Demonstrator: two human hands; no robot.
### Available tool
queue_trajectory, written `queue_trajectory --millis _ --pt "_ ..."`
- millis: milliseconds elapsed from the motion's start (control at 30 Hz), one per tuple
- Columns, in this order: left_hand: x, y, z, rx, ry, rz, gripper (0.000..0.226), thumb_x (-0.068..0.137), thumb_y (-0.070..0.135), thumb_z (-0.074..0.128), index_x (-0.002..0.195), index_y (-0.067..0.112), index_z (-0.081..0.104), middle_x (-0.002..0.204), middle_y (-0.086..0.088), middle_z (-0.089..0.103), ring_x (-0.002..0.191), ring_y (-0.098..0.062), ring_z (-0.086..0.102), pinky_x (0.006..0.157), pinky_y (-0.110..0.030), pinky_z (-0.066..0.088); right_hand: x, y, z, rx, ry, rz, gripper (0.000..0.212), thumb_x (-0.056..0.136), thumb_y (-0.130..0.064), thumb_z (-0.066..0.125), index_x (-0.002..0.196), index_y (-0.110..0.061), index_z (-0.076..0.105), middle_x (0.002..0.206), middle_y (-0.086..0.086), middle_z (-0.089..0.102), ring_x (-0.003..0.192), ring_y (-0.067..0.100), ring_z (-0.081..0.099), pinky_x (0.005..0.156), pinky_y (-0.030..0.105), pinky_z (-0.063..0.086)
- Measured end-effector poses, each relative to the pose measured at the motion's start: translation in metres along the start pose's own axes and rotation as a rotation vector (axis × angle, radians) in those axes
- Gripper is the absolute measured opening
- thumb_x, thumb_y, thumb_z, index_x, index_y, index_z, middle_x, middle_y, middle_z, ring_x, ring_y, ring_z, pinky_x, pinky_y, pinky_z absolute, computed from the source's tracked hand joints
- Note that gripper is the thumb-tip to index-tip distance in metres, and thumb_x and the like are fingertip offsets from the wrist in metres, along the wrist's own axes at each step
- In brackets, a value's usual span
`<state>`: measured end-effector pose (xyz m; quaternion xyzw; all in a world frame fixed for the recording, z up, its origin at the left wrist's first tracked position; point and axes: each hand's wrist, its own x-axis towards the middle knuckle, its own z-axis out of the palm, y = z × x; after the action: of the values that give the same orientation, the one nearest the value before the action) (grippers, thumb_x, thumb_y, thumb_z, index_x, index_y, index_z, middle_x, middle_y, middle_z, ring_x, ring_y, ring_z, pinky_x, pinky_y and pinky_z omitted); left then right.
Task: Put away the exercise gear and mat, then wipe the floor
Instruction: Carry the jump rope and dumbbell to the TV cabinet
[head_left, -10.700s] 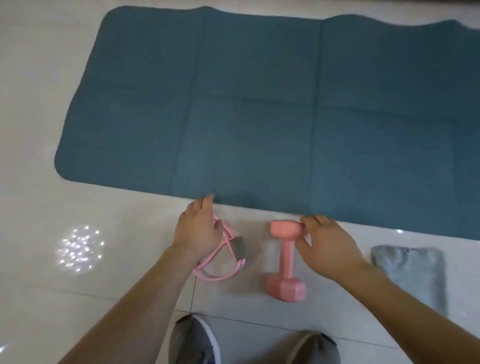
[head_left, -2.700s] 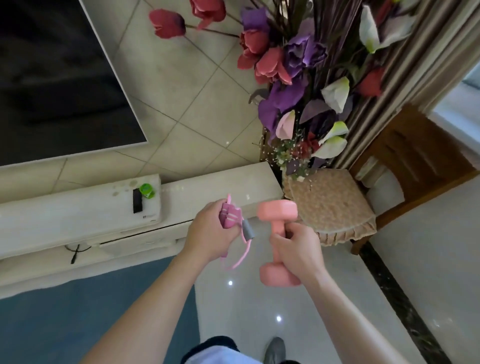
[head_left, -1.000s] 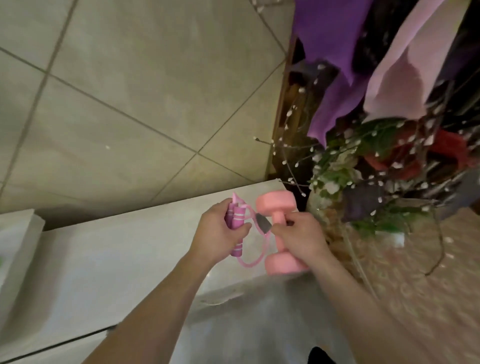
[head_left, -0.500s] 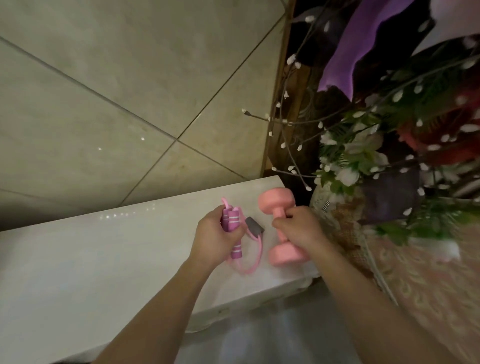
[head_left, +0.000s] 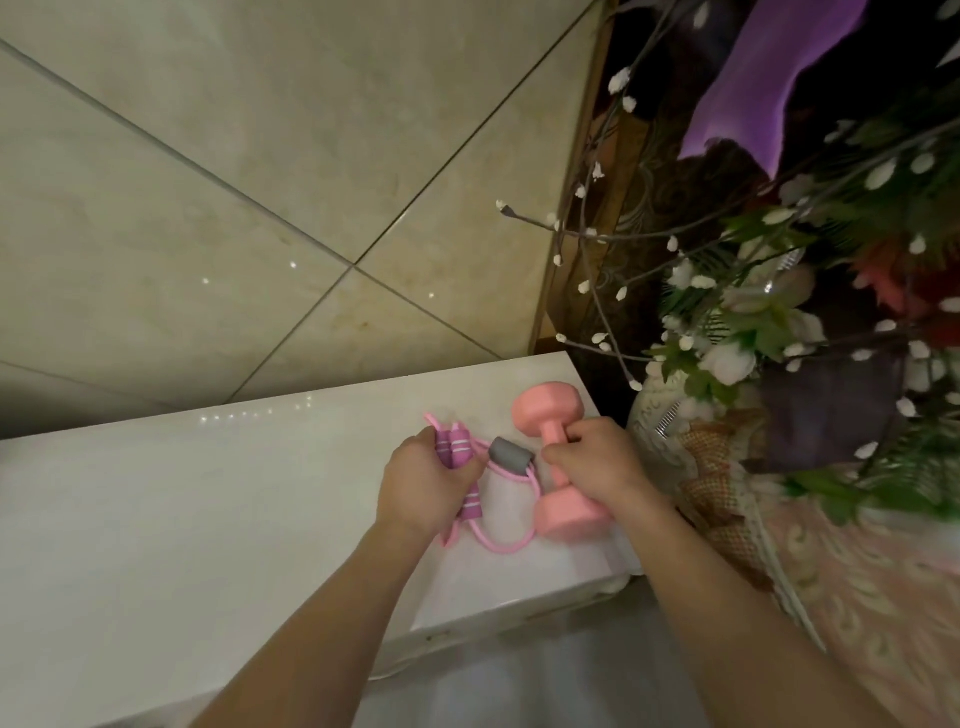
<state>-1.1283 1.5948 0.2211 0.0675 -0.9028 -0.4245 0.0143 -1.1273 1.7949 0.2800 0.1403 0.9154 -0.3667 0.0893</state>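
— Tiled wall (head_left: 260, 182) behind; white table (head_left: 208, 519) has open room leftward, its right end just beside the flower vase (head_left: 655, 415).
— The grips?
— Left hand (head_left: 421, 486) curls round the handles of the pink band (head_left: 511, 455), right hand (head_left: 597, 462) round the bar of the dumbbell (head_left: 545, 410), both near that end. A second ago they hung at the front edge.

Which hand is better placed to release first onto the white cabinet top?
Right, likely: the right hand holds the pink dumbbell, whose lower head seems down on the white cabinet top; the left hand grips the pink resistance band by bunched handles.
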Motion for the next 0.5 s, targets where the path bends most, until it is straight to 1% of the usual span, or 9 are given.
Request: queue_trajectory --millis 100,167,233,333,400,500 --pt "0.0007 -0.0041 0.0018 0.105 0.01 -0.019 0.037 0.078 0.059 0.066 0.077 0.023 0.056 0.07 0.004 0.062 0.062 -0.015 0.059 0.054 -0.029 0.044 0.0028 0.0012 0.0029 -0.002 -0.001 0.009 0.014 0.076 -0.02 0.068 0.064 -0.013 0.068 0.063 -0.001 0.061 0.06 0.012 0.057 0.049 0.024 0.034" --pt "0.0006 -0.0066 0.0019 0.161 0.025 -0.023 0.039 0.078 0.063 0.062 0.079 0.024 0.055 0.072 0.006 0.062 0.064 -0.014 0.059 0.054 -0.029 0.043 0.0051 0.0015 0.0048 -0.002 0.001 0.009 0.012 0.075 -0.021 0.07 0.067 -0.012 0.07 0.066 0.001 0.065 0.063 0.014 0.06 0.05 0.024 0.039" --pt "0.0006 -0.0076 0.0025 0.179 0.033 -0.021 0.041 0.08 0.064 0.062 0.08 0.024 0.055 0.073 0.005 0.062 0.063 -0.013 0.058 0.054 -0.029 0.041 0.0061 0.0019 0.0063 -0.012 0.007 0.001 0.012 0.075 -0.024 0.071 0.068 -0.013 0.071 0.068 0.0 0.066 0.063 0.013 0.061 0.051 0.024 0.039" --pt "0.0009 -0.0083 0.0058 0.151 0.025 -0.015 0.044 0.078 0.066 0.063 0.08 0.022 0.054 0.074 0.004 0.062 0.064 -0.015 0.059 0.056 -0.03 0.045 0.0068 0.0029 0.0088 -0.02 0.008 -0.001 0.013 0.077 -0.027 0.073 0.073 -0.015 0.072 0.072 -0.002 0.066 0.066 0.012 0.061 0.052 0.025 0.038" --pt "0.0006 -0.0086 0.0069 0.121 0.013 -0.016 0.049 0.074 0.07 0.064 0.081 0.022 0.054 0.075 0.003 0.062 0.066 -0.016 0.059 0.056 -0.03 0.043 0.0071 0.0027 0.0095 -0.018 0.011 -0.003 0.014 0.077 -0.028 0.074 0.074 -0.015 0.072 0.073 -0.002 0.066 0.067 0.012 0.061 0.052 0.025 0.039" --pt "0.0001 -0.0094 0.0047 0.083 -0.012 -0.031 0.053 0.068 0.074 0.065 0.084 0.024 0.055 0.077 0.005 0.063 0.068 -0.015 0.061 0.055 -0.029 0.042 0.0064 0.0021 0.0094 -0.019 0.009 0.003 0.016 0.077 -0.029 0.073 0.068 -0.017 0.069 0.071 -0.002 0.064 0.065 0.013 0.061 0.052 0.026 0.037"
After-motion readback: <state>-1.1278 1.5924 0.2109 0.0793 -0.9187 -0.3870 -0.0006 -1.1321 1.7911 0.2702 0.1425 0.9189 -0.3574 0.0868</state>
